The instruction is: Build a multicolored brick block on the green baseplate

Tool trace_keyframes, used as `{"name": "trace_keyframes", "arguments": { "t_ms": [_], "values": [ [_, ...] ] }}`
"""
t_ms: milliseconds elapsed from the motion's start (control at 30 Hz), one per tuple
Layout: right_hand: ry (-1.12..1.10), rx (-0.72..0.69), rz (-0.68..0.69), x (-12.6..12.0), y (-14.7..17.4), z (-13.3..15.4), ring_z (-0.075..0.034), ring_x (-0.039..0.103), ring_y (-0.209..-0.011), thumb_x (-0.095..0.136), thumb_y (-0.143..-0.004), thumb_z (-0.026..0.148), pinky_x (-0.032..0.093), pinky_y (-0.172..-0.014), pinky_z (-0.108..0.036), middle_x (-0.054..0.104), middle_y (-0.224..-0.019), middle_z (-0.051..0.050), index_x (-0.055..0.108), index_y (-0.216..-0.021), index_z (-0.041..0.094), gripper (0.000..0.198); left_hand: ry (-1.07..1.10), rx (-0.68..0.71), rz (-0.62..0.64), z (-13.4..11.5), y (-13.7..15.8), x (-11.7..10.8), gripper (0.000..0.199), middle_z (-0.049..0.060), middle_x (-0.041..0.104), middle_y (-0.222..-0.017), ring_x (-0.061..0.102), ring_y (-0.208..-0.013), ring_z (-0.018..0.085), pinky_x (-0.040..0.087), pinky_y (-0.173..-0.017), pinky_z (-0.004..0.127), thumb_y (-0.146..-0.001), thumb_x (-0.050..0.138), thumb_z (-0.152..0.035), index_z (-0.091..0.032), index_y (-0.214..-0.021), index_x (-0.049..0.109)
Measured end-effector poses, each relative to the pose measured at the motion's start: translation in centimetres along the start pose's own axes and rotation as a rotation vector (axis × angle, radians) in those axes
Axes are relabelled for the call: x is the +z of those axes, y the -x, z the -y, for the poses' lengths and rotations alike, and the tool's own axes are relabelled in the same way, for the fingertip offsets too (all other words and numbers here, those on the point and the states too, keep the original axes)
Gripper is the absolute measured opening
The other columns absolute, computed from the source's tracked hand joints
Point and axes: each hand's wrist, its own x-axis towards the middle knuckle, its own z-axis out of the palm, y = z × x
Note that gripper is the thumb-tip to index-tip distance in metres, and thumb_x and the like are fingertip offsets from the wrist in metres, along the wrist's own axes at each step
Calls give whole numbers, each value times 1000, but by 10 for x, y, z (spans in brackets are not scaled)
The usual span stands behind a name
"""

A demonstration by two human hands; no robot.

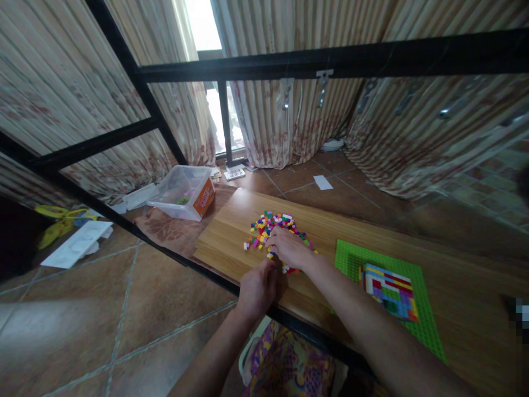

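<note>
A loose pile of small, many-coloured toy building bricks point(275, 221) lies on the wooden table. My right hand point(291, 248) reaches over its near side, fingers bent down and close together among the bricks; what they grip, if anything, is hidden. Just nearer to me, at the table's front edge, my left hand point(257, 286) is closed with its fingers curled in, and I cannot make out what is in it. Right of the pile, a green studded baseplate point(421, 300) carries a flat, layered block of multicoloured bricks point(390, 289), partly behind my right forearm.
The wooden tabletop point(231, 215) has a black metal frame point(165, 251) along its front. Beyond its left end stands a clear plastic box point(179, 193) with an orange label. A white tray-like piece point(78, 245) lies on the tiled floor. Curtains point(264, 121) hang behind.
</note>
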Motion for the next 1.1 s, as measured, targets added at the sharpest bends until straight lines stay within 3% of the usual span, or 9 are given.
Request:
{"name": "trace_keyframes", "arguments": {
  "t_ms": [200, 367, 600, 833, 933, 1100],
  "values": [
    [-27, 29, -10, 1, 3, -5, -15, 56, -86, 62, -84, 16, 40, -76, -25, 59, -91, -3, 72, -76, 22, 14, -24, 44, 6, -2, -3, 3, 21, 2, 73, -95, 68, -83, 16, 45, -72, 23, -93, 44, -24, -26, -103, 62],
    [-40, 48, -40, 6, 10, -3, -15, 57, -89, 61, -84, 16, 41, -77, -25, 59, -95, -3, 70, -79, 20, 12, -15, 62, -70, 5, 0, 10, 22, 2, 74, -100, 68, -87, 16, 46, -75, 22, -93, 45, -25, -26, -108, 62],
    [-59, 16, -64, 11, 22, -2, -17, 56, -98, 59, -83, 11, 41, -83, -26, 60, -104, -5, 70, -86, 22, 16, -24, 87, -121, 7, 3, 14, 19, 3, 74, -95, 68, -85, 16, 47, -76, 23, -92, 47, -25, -24, -103, 63],
    [-88, 88, -166, 5, 30, 13, -19, 57, -95, 53, -85, 10, 43, -84, -28, 63, -100, -7, 68, -81, 19, 18, -39, 99, -148, 5, 3, 12, 19, 3, 73, -87, 68, -80, 16, 48, -74, 23, -92, 48, -25, -24, -101, 64],
    [-162, 190, -290, -3, 46, 24, -18, 59, -96, 47, -91, 14, 43, -87, -30, 65, -101, -8, 67, -93, 18, 20, -33, 113, -164, 7, 3, 12, 19, 4, 73, -89, 68, -81, 17, 49, -73, 23, -91, 49, -26, -24, -102, 65],
    [-551, 394, -487, -8, 110, 45, -16, 63, -84, 49, -91, 23, 46, -78, -28, 70, -91, -2, 68, -95, 22, 19, -40, 78, -186, 7, 1, 9, 19, 5, 74, -97, 68, -84, 18, 47, -74, 25, -90, 51, -30, -23, -101, 65]
  ]
}}
